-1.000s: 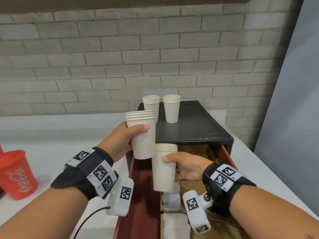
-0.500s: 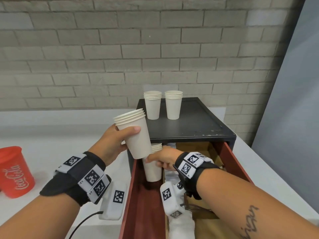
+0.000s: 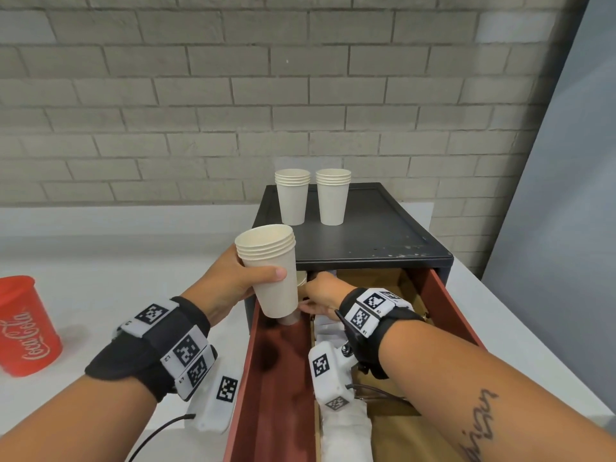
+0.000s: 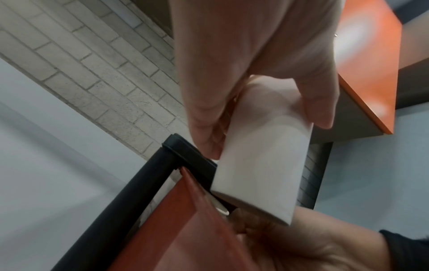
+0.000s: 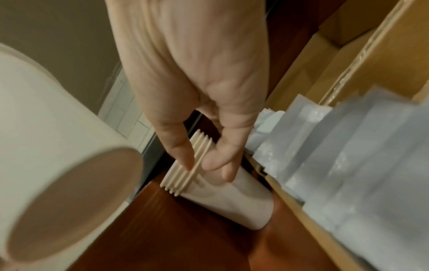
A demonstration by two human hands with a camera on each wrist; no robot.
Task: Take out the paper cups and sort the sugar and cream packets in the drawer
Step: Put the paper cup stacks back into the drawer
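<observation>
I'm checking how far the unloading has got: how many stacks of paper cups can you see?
4: two stacks stand side by side on the black cabinet top, left and right; the left hand holds one; the right hand grips one in the drawer. More may be hidden.

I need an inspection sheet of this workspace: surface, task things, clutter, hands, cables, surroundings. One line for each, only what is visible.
Surface: white counter carrying a black cabinet with its red drawer pulled open.
Job's things: two cup stacks upright on the cabinet top; white packets in the drawer's cardboard section.
Clutter: red Coca-Cola cup on the counter.
Hands: left hand holds a held cup stack above the drawer; right hand grips a drawer cup stack at its rims, inside the drawer.
Cables: black cable below the left wrist.
Surroundings: brick wall behind.
</observation>
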